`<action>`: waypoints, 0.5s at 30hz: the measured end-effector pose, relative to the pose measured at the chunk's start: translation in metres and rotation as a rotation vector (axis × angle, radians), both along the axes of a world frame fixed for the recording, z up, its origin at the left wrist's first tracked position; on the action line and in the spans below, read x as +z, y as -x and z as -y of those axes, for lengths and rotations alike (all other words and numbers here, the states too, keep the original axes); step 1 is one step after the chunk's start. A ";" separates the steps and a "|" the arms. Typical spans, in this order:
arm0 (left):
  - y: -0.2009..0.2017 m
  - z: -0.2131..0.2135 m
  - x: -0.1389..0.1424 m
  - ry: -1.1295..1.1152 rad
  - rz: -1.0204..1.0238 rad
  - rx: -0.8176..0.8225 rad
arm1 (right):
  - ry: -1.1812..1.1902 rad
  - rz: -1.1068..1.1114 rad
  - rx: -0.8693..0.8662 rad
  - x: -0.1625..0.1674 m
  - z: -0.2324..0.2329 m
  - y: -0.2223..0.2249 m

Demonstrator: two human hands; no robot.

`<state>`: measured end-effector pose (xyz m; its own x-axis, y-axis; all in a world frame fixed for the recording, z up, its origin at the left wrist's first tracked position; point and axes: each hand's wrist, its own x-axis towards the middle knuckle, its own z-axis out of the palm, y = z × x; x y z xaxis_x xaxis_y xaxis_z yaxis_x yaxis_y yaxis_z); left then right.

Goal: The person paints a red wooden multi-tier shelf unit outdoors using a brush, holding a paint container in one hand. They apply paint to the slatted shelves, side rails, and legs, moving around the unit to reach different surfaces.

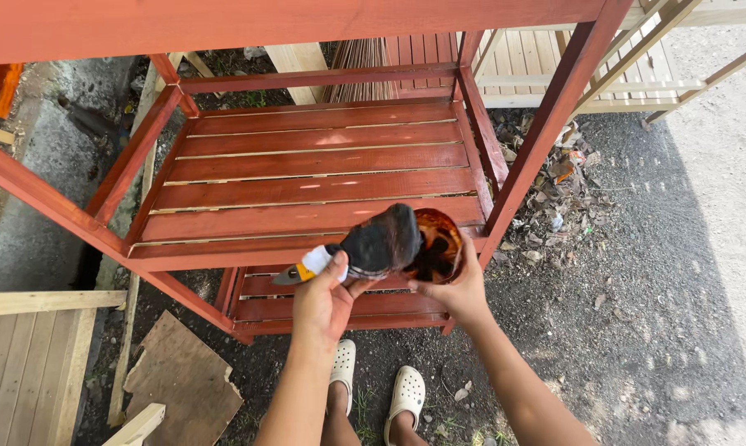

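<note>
- Left hand (323, 301) grips a paintbrush (364, 248), its dark bristles at the container's mouth.
- Right hand (455, 289) clasps a stain-filled container (437, 244) above the red-brown slatted shelf (307, 173).

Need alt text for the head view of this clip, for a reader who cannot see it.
Seen from above, a person's left hand holds a dark, stain-soaked brush against a small container of dark reddish stain held by the right hand. This happens over a red-brown slatted wooden shelf rack. White clogs stand on dark ground, with unstained wooden frames beyond.
</note>
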<state>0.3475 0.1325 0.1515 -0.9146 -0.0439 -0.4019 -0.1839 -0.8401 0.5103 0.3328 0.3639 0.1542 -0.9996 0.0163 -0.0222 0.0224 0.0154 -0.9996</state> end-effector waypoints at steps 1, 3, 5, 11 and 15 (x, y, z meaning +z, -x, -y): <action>0.005 0.003 0.000 0.009 -0.009 0.014 | 0.005 -0.006 -0.019 -0.001 -0.004 0.000; 0.019 0.019 0.001 -0.054 -0.029 0.099 | 0.018 -0.018 -0.064 -0.004 -0.009 -0.001; 0.039 0.040 0.000 -0.031 -0.030 0.162 | 0.013 0.018 -0.082 -0.003 -0.014 -0.006; 0.080 0.087 -0.040 0.366 0.127 0.256 | 0.005 0.079 -0.119 0.003 -0.008 -0.024; 0.091 0.125 -0.069 0.704 0.100 0.317 | 0.019 0.088 -0.128 0.014 0.012 -0.025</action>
<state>0.2565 0.0075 0.0823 -0.7769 -0.5726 -0.2620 -0.0620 -0.3446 0.9367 0.3577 0.3517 0.1680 -0.9835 0.1426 -0.1112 0.1106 -0.0124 -0.9938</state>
